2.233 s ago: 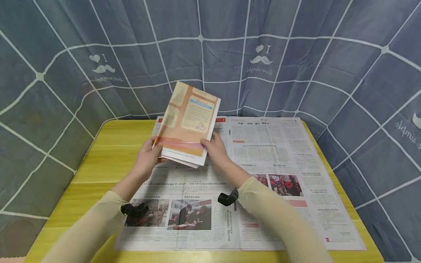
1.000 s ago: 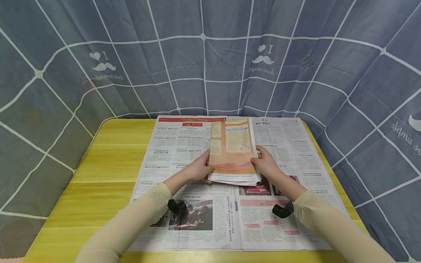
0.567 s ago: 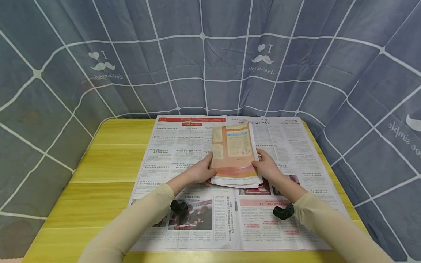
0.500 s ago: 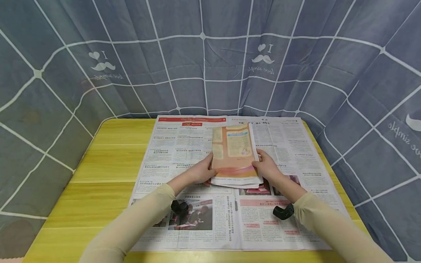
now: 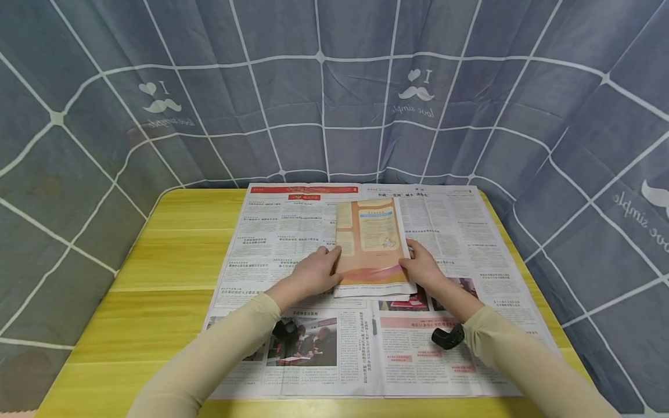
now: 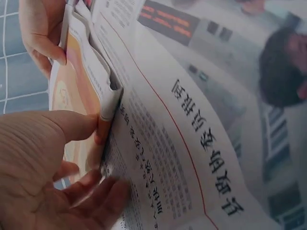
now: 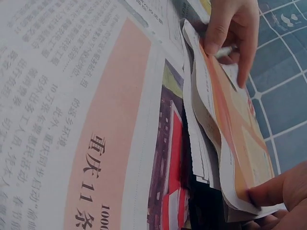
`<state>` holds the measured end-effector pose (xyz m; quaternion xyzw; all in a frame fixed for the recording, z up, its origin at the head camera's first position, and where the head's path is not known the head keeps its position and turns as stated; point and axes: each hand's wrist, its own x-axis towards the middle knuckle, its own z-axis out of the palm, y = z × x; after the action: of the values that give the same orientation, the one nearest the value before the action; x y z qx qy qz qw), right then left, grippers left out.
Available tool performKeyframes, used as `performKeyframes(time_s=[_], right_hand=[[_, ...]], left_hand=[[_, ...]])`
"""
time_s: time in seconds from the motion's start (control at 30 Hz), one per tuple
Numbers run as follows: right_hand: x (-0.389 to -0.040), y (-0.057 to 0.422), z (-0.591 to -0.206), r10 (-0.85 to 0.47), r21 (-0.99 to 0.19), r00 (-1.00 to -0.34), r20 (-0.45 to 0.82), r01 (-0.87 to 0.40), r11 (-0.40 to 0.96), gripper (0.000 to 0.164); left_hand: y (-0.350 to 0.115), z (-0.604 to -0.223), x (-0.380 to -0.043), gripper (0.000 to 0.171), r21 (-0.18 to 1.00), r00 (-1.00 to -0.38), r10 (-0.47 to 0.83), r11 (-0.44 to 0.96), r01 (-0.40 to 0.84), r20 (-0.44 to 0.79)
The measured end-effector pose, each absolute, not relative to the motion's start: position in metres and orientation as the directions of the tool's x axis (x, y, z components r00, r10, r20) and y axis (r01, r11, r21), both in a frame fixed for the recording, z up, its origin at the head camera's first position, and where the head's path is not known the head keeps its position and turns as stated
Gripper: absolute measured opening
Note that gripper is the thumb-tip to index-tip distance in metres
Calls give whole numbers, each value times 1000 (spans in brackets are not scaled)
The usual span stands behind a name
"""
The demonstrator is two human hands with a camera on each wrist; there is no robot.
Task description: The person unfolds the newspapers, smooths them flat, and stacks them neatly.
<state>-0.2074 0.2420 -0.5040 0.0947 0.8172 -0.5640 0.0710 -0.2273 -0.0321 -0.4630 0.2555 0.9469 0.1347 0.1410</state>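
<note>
A folded newspaper (image 5: pixel 373 249) with an orange printed page on top lies in the middle of a spread newspaper (image 5: pixel 272 273). My left hand (image 5: pixel 313 271) is at its left edge. In the left wrist view the left thumb touches the folded edge, while the other fingers look blurred and apart beside it. At the opposite edge, my right hand (image 5: pixel 424 268) pinches the folded newspaper, thumb on top and fingertips tucked underneath. Several loose layers show along the near edge of the folded newspaper (image 7: pixel 211 115) in the right wrist view.
The spread newspaper covers the middle and right of a yellow wood-grain table (image 5: pixel 172 261). Bare tabletop shows to its left. A grey curtain (image 5: pixel 292 93) with white grid lines stands around the back and sides. Black wrist cameras sit by both sleeves.
Both hands have brought the folded newspaper from raised and tilted at the left, rightward and down onto the spread sheet. Lately the left fingers have shifted from under its edge toward the top.
</note>
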Motion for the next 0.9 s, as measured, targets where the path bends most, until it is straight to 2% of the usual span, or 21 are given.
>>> performKeyframes(time_s=[0.17,0.4,0.63,0.9], right_hand=[[-207,240,-504,84,-896,-974,-210,227,382,61],[-204,239,-505,88,-887,-977,-195,214,409,65],[-200,238,-504,82,-880,-982,-171,189,436,66],[-193,240,-503,100,-842,-993,-66,109,528,61]], left_hand=[[-34,-465,-231,69,219,-761,633,769,600,-140],[-37,-468,-234,66,158,-674,706,707,690,-217],[-39,-470,-235,66,151,-653,713,697,701,-258],[-38,-471,-238,66,121,-647,707,696,708,-286]])
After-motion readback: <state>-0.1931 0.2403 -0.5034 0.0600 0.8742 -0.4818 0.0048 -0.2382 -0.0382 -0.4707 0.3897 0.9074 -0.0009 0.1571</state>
